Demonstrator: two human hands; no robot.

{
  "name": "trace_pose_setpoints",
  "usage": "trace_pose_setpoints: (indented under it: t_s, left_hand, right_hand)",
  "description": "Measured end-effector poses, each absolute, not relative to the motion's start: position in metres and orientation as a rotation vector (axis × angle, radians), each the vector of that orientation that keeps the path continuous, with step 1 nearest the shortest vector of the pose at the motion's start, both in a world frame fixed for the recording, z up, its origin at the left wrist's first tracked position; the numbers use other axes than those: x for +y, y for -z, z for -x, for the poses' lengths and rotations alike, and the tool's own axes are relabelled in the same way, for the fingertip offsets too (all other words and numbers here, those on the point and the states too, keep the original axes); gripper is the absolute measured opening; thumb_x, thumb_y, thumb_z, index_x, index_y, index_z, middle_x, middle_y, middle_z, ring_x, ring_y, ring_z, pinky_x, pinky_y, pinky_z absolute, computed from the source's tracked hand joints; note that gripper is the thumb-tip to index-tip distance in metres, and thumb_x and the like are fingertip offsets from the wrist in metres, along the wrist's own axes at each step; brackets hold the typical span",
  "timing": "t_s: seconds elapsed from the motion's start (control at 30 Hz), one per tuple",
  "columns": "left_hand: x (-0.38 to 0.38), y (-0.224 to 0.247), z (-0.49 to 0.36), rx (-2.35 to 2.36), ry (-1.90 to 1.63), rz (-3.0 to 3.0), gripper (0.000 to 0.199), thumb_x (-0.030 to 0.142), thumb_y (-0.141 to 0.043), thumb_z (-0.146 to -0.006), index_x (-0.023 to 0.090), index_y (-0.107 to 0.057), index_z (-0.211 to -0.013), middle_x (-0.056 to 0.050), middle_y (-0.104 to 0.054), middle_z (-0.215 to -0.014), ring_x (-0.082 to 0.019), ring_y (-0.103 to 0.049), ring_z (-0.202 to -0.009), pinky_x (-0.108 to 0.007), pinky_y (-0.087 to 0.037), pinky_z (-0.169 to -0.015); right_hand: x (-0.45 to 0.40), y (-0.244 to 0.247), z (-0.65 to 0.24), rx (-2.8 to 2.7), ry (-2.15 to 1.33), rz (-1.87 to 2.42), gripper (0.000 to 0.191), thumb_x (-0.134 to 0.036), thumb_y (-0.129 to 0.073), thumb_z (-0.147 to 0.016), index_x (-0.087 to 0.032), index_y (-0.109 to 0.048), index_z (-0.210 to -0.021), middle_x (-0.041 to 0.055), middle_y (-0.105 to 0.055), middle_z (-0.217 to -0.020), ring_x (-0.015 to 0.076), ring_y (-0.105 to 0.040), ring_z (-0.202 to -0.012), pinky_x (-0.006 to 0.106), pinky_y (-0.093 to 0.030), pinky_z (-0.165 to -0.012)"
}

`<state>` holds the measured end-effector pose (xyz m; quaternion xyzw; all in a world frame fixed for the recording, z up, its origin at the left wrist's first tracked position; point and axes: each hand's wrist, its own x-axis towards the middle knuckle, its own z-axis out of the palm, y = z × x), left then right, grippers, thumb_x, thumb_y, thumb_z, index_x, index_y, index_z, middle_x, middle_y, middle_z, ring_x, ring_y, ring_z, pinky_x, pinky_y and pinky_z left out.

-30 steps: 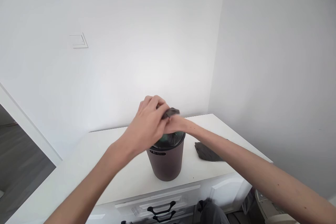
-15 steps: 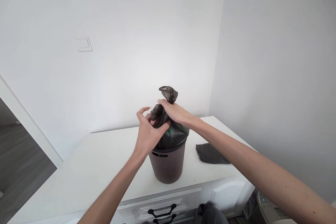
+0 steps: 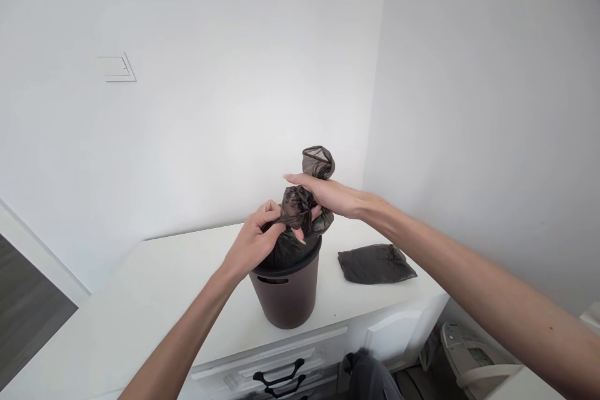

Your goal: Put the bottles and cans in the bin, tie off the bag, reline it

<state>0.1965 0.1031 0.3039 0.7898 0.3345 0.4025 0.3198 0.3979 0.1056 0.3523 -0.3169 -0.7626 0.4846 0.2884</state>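
Note:
A dark brown trash can (image 3: 287, 300) with a black rim stands on the white cabinet top. Out of it rises a thin black garbage bag (image 3: 296, 206), its upper part bunched and twisted above the rim. My left hand (image 3: 259, 234) is closed on a fold at the bag's left side, thumb and fingers pinching. Across the gathered neck lies my right hand (image 3: 330, 197), some of its fingers hooked through the plastic. One tuft of the bag sticks up above that hand. The bag's lower part is hidden inside the can.
A folded black bag (image 3: 376, 264) lies flat on the white cabinet (image 3: 187, 300), right of the can. Walls meet in a corner behind. Black drawer handles (image 3: 280, 374) jut from the front. A light-coloured appliance (image 3: 473, 350) stands at the lower right.
My left hand has gone from spread fingers to a pinch on the bag's left side. My right hand has pulled its part of the bag rightward. The view has shifted slightly.

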Motion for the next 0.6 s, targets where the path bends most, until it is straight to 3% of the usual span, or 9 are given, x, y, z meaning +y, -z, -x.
trace_pose_setpoints:
  t_s: [0.17,0.3,0.4,0.5,0.6]
  left_hand:
    - [0.105,-0.311,-0.195,0.743,-0.934,-2.04,0.027,0.023,-0.051,-0.088,0.024,-0.074,-0.074,-0.002,-0.063,-0.119,-0.023,-0.054,-0.117,-0.034,-0.037,-0.111]
    - [0.104,-0.31,-0.194,0.753,-0.886,-1.99,0.024,0.023,-0.051,-0.089,0.022,-0.069,-0.074,-0.002,-0.066,-0.102,-0.022,-0.059,-0.102,-0.035,-0.045,-0.098]
    - [0.104,-0.308,-0.192,0.755,-0.829,-1.929,0.021,0.024,-0.049,-0.09,0.022,-0.067,-0.08,-0.001,-0.065,-0.092,-0.02,-0.06,-0.092,-0.033,-0.048,-0.087]
    - [0.105,-0.306,-0.192,0.791,-0.878,-1.845,0.014,0.024,-0.049,-0.088,0.022,-0.061,-0.08,0.002,-0.059,-0.081,-0.016,-0.056,-0.079,-0.028,-0.045,-0.073]
    - [0.106,-0.306,-0.194,0.83,-0.953,-1.831,0.011,0.022,-0.048,-0.086,0.022,-0.054,-0.077,0.004,-0.053,-0.073,-0.014,-0.05,-0.071,-0.026,-0.04,-0.066]
  right_hand:
    - [0.092,-0.363,-0.408,-2.233,-1.151,0.956,0.053,-0.051,-0.038,-0.101,-0.018,-0.069,-0.073,0.004,-0.071,-0.074,0.0165,-0.059,-0.074,0.026,-0.044,-0.066]
    - [0.089,-0.362,-0.417,-2.438,-1.018,0.874,0.038,-0.045,-0.047,-0.101,-0.019,-0.07,-0.086,0.0021,-0.07,-0.081,0.0152,-0.056,-0.073,0.026,-0.042,-0.065]
    - [0.086,-0.357,-0.421,-2.605,-0.913,0.707,0.019,-0.024,-0.051,-0.097,-0.018,-0.069,-0.094,0.0031,-0.071,-0.093,0.0148,-0.058,-0.078,0.026,-0.044,-0.069]
    - [0.078,-0.353,-0.421,-2.612,-0.684,0.673,0.032,-0.004,-0.048,-0.088,-0.019,-0.064,-0.112,0.0051,-0.073,-0.108,0.0158,-0.062,-0.091,0.027,-0.045,-0.08]
    - [0.07,-0.348,-0.419,-2.478,-0.552,0.797,0.049,-0.002,-0.051,-0.085,-0.025,-0.052,-0.127,0.0,-0.076,-0.102,0.0147,-0.064,-0.086,0.025,-0.045,-0.075]
